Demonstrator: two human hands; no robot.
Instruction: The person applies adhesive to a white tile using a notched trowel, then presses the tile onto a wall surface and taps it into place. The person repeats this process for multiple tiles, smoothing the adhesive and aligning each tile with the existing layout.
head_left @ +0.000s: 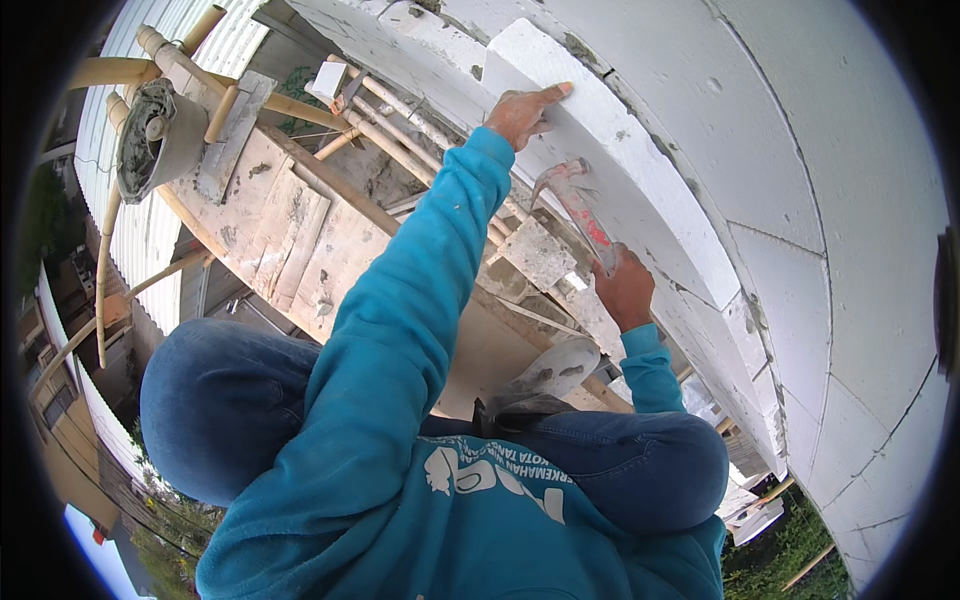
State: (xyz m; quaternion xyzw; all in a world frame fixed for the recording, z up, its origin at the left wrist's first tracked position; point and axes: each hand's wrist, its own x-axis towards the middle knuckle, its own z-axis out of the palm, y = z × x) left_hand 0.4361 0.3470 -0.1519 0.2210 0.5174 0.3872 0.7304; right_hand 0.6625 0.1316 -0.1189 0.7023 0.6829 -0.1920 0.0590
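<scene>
A long white wall block (640, 190) lies along the top of the wall course. My left hand (522, 115) is on its far end, thumb stretched over the top edge and the other fingers bent against the side face. My right hand (625, 285) is closed round the handle of a claw hammer (585, 215) with worn red paint. The hammer's head points away from me, close beside the block's side face; whether it touches cannot be made out. Grey mortar shows in the joint behind the block.
A white block wall (780, 140) rises on the right. Mortar-stained boards (290, 220) and bamboo poles (410, 140) form scaffolding on the left. A bucket (165, 140) with grey mortar stands at the far left. A mortar-smeared trowel-like tool (555, 370) lies near my knees.
</scene>
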